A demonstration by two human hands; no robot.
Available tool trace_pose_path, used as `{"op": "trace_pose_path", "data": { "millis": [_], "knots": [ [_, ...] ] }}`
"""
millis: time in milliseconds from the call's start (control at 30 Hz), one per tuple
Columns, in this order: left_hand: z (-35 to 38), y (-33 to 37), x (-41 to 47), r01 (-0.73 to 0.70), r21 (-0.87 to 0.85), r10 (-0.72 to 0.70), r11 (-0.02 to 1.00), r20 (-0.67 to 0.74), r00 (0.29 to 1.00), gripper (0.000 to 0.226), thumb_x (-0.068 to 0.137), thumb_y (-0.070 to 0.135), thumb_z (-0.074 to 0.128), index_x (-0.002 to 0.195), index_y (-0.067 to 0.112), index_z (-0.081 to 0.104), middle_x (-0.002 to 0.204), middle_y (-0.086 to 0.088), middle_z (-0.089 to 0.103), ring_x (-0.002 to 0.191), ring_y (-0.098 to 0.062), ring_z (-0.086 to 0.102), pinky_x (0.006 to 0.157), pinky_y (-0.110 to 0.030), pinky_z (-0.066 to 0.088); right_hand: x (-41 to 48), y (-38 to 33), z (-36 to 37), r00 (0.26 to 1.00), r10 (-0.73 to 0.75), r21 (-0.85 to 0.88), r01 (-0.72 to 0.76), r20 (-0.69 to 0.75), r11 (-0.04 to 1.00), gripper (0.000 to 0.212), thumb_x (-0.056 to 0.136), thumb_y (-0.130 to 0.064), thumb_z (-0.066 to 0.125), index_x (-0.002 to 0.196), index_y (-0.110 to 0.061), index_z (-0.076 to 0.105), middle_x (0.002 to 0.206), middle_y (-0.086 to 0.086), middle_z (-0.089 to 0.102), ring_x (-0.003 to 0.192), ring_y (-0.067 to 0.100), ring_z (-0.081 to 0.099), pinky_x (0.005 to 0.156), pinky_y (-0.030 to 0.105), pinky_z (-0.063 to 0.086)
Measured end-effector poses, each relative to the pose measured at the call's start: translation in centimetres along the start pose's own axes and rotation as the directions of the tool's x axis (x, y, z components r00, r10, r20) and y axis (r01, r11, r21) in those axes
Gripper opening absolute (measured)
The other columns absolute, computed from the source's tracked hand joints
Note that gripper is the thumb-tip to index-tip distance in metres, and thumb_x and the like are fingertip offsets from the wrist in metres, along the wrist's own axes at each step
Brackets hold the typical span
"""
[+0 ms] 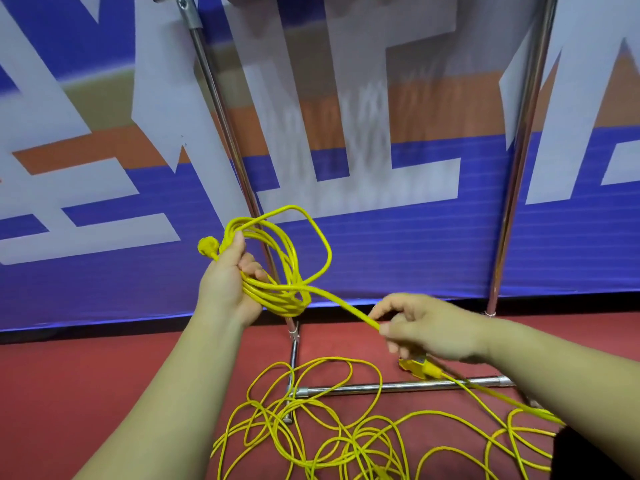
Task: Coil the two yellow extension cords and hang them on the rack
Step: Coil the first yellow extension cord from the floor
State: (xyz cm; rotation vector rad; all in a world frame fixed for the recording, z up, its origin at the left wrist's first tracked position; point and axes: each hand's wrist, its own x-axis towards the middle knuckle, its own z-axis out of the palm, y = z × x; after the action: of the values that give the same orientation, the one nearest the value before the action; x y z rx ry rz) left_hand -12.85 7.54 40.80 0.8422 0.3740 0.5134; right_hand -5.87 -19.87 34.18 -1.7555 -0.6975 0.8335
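My left hand [228, 282] grips a bundle of several loops of yellow extension cord [291, 258], held up in front of the rack. The cord's yellow plug [207, 245] sticks out above my thumb. A taut strand runs from the bundle down to my right hand [426, 327], which pinches it between thumb and fingers. Below that hand a yellow socket block [417, 367] lies on the floor. More loose yellow cord [329, 434] lies tangled on the red floor. The metal rack has a left upright [221, 112], a right upright [519, 150] and a floor bar [398, 386].
A blue, white and orange banner [381, 237] stands right behind the rack. The red floor [69, 375] spreads out on the left. The rack's top bar is out of view. A dark patch [585, 455] sits at the bottom right.
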Motion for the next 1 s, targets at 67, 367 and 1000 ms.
{"op": "trace_pose_path", "data": {
  "millis": [67, 367, 1000],
  "knots": [
    [-0.4, -0.2, 0.0, -0.035, 0.118, 0.032, 0.992, 0.033, 0.999, 0.023, 0.1, 0.026, 0.057, 0.078, 0.023, 0.054, 0.05, 0.008, 0.026, 0.037, -0.002, 0.031, 0.037, -0.016, 0.034, 0.3, -0.5, -0.8, 0.976, -0.043, 0.053, 0.056, -0.214, 0.997, 0.004, 0.096, -0.009, 0.063, 0.094, -0.011, 0.066, 0.068, 0.005, 0.068, 0.057, 0.015, 0.053, 0.057, 0.026, 0.043],
    [2.8, -3.7, -3.3, 0.017, 0.525, -0.118, 0.851, 0.158, 0.98, 0.018, 0.093, 0.02, 0.068, 0.08, 0.014, 0.058, 0.058, 0.001, 0.05, 0.037, -0.007, 0.031, 0.039, -0.018, 0.028, 0.5, -2.5, -1.6, 0.855, -0.087, 0.064, 0.139, -0.511, 0.988, 0.008, 0.088, -0.013, 0.074, 0.08, -0.011, 0.075, 0.067, 0.006, 0.072, 0.056, 0.013, 0.055, 0.061, 0.029, 0.049],
    [5.8, -4.0, -6.2, 0.248, 0.624, -0.471, 0.741, 0.22, 0.854, 0.013, 0.075, 0.013, 0.076, 0.073, 0.012, 0.063, 0.075, -0.015, 0.062, 0.031, -0.004, 0.029, 0.035, -0.015, 0.024, -0.9, -4.0, -3.2, 0.815, -0.345, -0.409, 0.147, -0.465, 0.9, 0.003, 0.084, -0.033, 0.078, 0.084, -0.031, 0.081, 0.07, -0.019, 0.071, 0.066, -0.002, 0.061, 0.061, 0.018, 0.044]
  ]
}}
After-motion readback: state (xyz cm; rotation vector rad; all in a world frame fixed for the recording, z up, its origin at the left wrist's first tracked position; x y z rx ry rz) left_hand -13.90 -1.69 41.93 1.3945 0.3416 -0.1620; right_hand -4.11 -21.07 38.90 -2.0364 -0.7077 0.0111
